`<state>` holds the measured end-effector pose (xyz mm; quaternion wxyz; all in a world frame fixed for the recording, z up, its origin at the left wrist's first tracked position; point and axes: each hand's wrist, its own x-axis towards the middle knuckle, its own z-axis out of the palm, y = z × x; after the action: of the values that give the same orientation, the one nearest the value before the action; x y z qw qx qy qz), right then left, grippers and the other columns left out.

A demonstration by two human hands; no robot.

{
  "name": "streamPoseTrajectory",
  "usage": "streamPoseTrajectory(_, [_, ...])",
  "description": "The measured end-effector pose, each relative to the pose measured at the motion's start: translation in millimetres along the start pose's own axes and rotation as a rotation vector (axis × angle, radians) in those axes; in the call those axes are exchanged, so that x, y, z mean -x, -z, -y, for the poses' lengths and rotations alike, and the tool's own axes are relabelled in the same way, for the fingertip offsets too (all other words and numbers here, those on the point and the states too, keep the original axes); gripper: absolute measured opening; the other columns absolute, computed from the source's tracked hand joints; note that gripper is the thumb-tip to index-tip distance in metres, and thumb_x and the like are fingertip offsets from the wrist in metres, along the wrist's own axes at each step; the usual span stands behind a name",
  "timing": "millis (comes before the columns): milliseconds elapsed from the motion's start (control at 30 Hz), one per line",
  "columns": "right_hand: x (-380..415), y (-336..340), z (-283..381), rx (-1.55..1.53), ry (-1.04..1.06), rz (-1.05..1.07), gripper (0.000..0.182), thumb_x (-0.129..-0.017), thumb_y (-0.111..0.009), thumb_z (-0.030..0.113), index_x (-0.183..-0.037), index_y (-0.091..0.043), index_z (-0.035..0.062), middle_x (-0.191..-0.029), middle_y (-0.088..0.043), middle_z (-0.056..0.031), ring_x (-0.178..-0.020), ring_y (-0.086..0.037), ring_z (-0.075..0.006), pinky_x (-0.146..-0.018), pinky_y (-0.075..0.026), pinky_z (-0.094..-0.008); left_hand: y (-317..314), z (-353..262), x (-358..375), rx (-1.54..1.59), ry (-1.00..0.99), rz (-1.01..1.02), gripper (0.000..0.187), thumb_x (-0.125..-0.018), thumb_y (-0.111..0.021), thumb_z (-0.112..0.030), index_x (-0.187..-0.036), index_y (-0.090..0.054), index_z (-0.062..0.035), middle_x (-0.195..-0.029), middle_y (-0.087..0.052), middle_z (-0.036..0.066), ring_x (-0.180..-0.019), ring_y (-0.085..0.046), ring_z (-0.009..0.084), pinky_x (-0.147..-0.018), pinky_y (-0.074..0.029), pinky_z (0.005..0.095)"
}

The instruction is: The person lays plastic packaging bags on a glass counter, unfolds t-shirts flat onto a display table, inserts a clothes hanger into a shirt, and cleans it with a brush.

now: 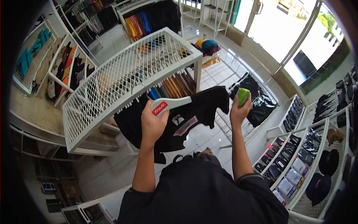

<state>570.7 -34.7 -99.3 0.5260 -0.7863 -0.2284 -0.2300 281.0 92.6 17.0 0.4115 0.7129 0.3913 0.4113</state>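
Observation:
My left hand (pixel 152 128) is closed around the middle of a white clothes hanger (pixel 178 102) with a red label that reads "Trslf." From the hanger hangs a black shirt (pixel 209 102) with a printed patch on its front, tilted so its right end sits higher. Raised to the right of the shirt, my right hand (pixel 239 115) grips a bright green, palm-sized object (pixel 244 96) with a paler top, like a sponge or brush. Its lower part is hidden by my fingers.
A white mesh-topped rack (pixel 128 80) with hanging clothes stands just ahead. Behind the right hand, a black bag (pixel 261 106) lies on a wire grid table. Caps (pixel 209 46) sit farther back. Shelves of packaged goods (pixel 285 153) and hats (pixel 318 188) line the right.

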Motion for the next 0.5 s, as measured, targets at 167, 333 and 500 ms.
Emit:
streamPoseTrajectory(167, [42,50,127,-0.246,0.344,0.311,0.068,-0.095,-0.072,0.020,-0.150,-0.043,-0.0053,-0.122,-0.054,-0.0234,-0.111,-0.056,-0.0346,-0.095,-0.048,-0.0425,32,-10,18,0.145,0.022,0.146,0.027,-0.088,-0.080,-0.014,-0.098,-0.059,-0.0008,-0.086,-0.072,0.010,-0.080,-0.067,0.0113,-0.071,-0.054,0.0286])
streamPoseTrajectory(333, [66,31,87,-0.050,0.216,0.164,0.069,-0.092,-0.074,0.023,-0.148,-0.046,-0.0054,-0.116,-0.055,-0.0241,-0.104,-0.059,-0.0383,-0.090,-0.051,-0.0449,68,1,31,0.190,0.032,0.257,0.023,-0.092,-0.079,-0.016,-0.093,-0.063,0.0001,-0.080,-0.071,0.006,-0.075,-0.064,0.0073,-0.068,-0.051,0.0255])
streamPoseTrajectory(500, [91,81,124,-0.081,0.178,0.164,0.054,-0.092,-0.074,0.017,-0.140,-0.057,0.0004,-0.118,-0.061,-0.0216,-0.105,-0.063,-0.0358,-0.093,-0.050,-0.0431,103,16,62,0.195,-0.145,0.329,0.029,-0.086,-0.075,-0.002,-0.115,-0.075,-0.0020,-0.079,-0.072,0.005,-0.070,-0.067,0.0113,-0.066,-0.053,0.0292])
